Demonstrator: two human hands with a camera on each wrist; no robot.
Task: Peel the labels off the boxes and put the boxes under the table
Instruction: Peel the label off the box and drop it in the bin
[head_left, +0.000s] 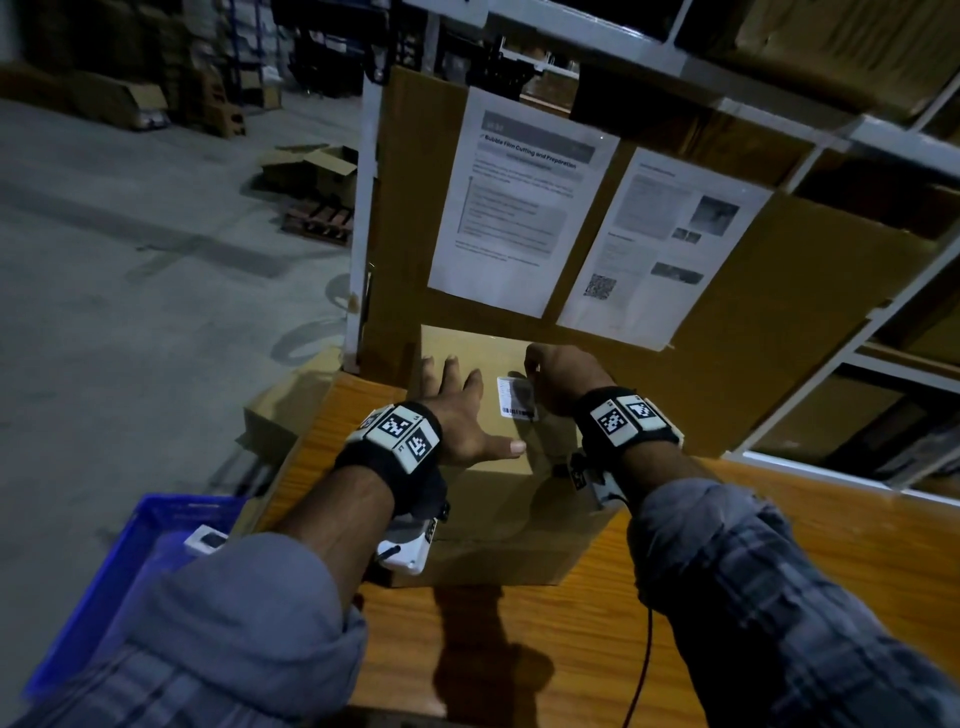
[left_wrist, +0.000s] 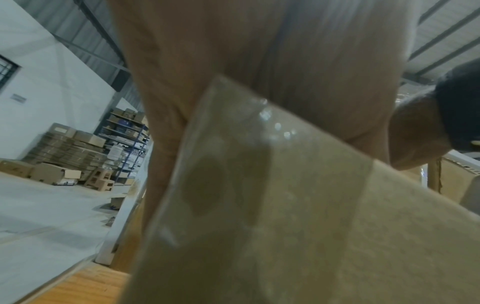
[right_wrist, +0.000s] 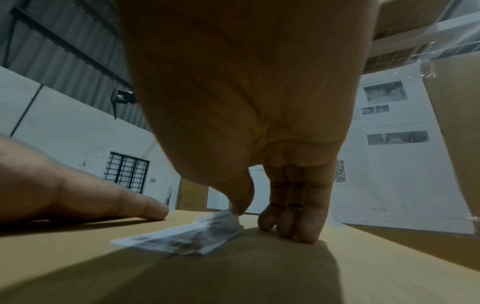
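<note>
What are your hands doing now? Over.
Left hand flat on box, steadying. Right hand pinching label corner; far edge lifted, rest stuck. Nothing in the way.

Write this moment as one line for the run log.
step: peeling label | left hand: flat on box | right hand: pinches lifted corner of label | box: on table

Cardboard box (head_left: 498, 499): matt brown, smooth top, glossy clear tape strip (left_wrist: 259, 156) along its seam. Label (head_left: 515, 399): thin white printed paper. Table (head_left: 649, 613): wood-grain top, slight sheen. At 7 o'clock from the box, crate (head_left: 104, 582): blue plastic. Sleeves (head_left: 779, 597): plaid cloth.
</note>
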